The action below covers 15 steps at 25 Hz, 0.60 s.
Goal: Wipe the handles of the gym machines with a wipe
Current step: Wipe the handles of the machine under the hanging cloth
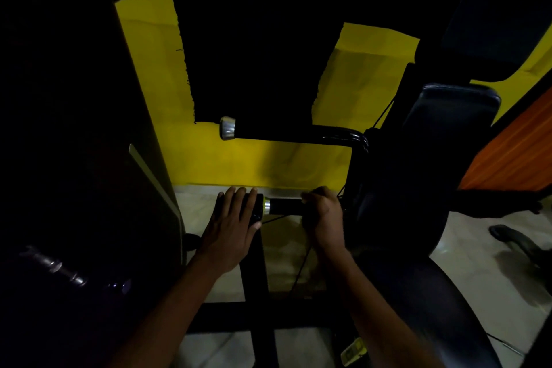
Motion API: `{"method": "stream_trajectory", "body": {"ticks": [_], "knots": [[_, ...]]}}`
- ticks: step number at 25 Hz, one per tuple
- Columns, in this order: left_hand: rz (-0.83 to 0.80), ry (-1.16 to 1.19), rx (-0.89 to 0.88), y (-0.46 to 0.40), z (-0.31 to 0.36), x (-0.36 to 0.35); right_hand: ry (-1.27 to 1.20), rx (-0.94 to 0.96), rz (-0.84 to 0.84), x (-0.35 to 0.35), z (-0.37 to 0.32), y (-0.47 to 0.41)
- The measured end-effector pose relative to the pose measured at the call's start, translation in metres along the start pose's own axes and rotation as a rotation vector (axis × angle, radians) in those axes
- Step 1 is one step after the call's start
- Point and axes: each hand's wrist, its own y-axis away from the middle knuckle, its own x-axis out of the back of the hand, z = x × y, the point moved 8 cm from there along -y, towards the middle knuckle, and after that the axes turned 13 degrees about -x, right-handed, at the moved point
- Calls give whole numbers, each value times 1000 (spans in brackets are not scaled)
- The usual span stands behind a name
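Two hands work the lower handle (282, 205) of a gym machine, left hand (231, 225) spread flat over its end, right hand (324, 216) curled round it, wipe unseen, upper handle (286, 130) seemingly pending.

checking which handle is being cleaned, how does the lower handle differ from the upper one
The lower handle has both hands on it: the left hand lies flat over its end, and the right hand curls round its grip. The upper handle is untouched. The lower handle's end is covered by the left hand, while the upper handle's shiny end cap is plainly visible. Both are dark horizontal bars sticking out leftward from the machine. No wipe is clearly visible.
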Motion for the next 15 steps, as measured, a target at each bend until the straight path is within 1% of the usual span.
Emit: {"method": "stream_trajectory", "body": {"ticks": [2,4,7,9,10,12,14,15], "knots": [[4,3,4,1,0,0,-4,79,-57,-10,-15,16],[0,-1,4,1,0,0,-19,130,-65,0,-7,22],[-4,-11,5,0,-1,-1,6,59,-2,14,11,10],[-1,-18,3,0,0,-2,-8,15,13,5,-2,1],[-5,-22,2,0,0,-2,-25,23,0,-2,-15,2],[-3,-12,0,1,0,-3,-49,86,-56,-13,-33,13],[8,-3,-4,1,-1,-2,-69,163,-86,-7,-28,20],[8,-5,-2,1,-1,-2,-68,171,-80,0,-21,20]]}}
